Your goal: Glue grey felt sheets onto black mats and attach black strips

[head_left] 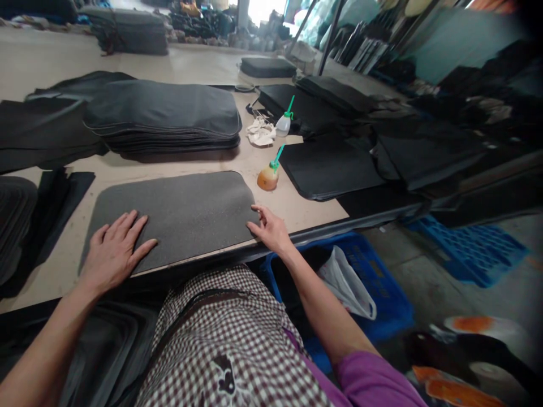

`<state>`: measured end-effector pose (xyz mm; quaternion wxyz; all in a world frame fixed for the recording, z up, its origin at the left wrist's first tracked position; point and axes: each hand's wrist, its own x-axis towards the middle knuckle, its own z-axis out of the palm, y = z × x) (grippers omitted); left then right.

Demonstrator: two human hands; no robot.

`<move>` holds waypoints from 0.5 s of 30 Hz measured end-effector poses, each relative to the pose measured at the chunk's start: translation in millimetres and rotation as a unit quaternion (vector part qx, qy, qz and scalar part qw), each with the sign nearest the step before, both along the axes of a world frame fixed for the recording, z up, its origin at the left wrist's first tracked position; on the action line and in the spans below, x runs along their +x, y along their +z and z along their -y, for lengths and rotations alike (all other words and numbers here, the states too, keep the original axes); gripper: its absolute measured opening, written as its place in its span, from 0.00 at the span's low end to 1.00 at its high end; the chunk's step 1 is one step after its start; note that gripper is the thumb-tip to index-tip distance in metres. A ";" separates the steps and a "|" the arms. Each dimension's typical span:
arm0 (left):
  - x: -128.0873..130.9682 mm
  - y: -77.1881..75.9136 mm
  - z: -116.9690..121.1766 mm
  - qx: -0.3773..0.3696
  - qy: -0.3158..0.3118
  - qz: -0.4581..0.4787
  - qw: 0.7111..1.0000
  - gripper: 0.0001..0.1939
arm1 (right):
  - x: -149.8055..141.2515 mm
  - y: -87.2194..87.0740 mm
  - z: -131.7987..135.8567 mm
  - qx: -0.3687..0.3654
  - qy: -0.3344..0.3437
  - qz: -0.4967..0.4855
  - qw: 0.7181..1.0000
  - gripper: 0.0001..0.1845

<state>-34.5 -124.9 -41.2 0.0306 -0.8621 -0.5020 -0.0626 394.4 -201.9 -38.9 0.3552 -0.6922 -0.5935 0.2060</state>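
Observation:
A dark grey sheet with rounded corners [190, 212] lies flat on the table in front of me. My left hand [116, 249] rests on its left part, palm down with the fingers spread. At the sheet's right edge is my right hand [269, 229], its thumb and fingers apart, the fingertips at the edge. Just beyond that hand stands a squat bottle of amber liquid [268, 178] with a green nozzle. Behind it is a white squeeze bottle [283, 124], also green-nozzled, beside a crumpled white cloth [261, 133].
A stack of black stitched panels [165, 116] lies behind the sheet. Dark strips [55, 215] and more panels [14, 220] are at the left. Black sheets [335, 164] cover the right side. Below the table edge sits a blue crate [382, 294] with a plastic bag.

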 end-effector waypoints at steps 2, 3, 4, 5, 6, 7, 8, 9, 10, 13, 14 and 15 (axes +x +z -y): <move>-0.5 -0.5 -0.7 0.000 0.003 -0.004 1.000 0.40 | -0.4 -1.9 -0.2 0.015 -0.004 0.005 1.000 0.29; -0.7 -0.7 -1.0 0.000 0.004 -0.005 1.000 0.40 | -0.4 -2.7 -0.3 0.026 -0.003 0.006 1.000 0.31; -0.8 -1.0 -1.3 0.001 0.004 -0.006 1.000 0.40 | -0.2 -3.4 -0.6 0.039 -0.002 0.007 0.999 0.32; -0.9 -1.3 -1.6 0.002 0.004 -0.006 1.000 0.40 | 0.2 -4.1 -0.8 0.051 0.000 0.008 0.999 0.33; -1.0 -1.5 -1.7 0.003 0.004 -0.006 1.000 0.40 | 0.6 -4.7 -1.0 0.061 0.003 0.009 0.998 0.33; -1.1 -1.7 -1.8 0.003 0.003 -0.006 1.000 0.40 | 1.1 -5.1 -1.0 0.068 0.006 0.011 0.998 0.33; -1.2 -1.8 -1.8 0.003 0.004 -0.005 1.000 0.40 | 1.6 -5.5 -1.0 0.072 0.010 0.012 0.997 0.33; -1.2 -1.8 -1.6 0.003 0.004 -0.005 1.000 0.40 | 1.9 -5.9 -0.8 0.075 0.013 0.013 0.997 0.32; -1.3 -1.6 -1.4 0.003 0.005 -0.006 1.000 0.40 | 2.1 -6.3 -0.5 0.078 0.016 0.012 0.997 0.30; -1.0 -0.5 -0.7 0.004 0.005 -0.009 1.000 0.40 | 1.1 -8.2 0.9 0.090 0.010 0.006 0.996 0.27; -0.8 -0.1 -0.5 0.004 0.004 -0.010 1.000 0.40 | 0.4 -9.1 1.4 0.096 0.005 0.003 0.995 0.26; -0.7 0.3 -0.4 0.003 0.004 -0.011 1.000 0.40 | -0.4 -10.1 1.9 0.102 -0.002 0.000 0.995 0.26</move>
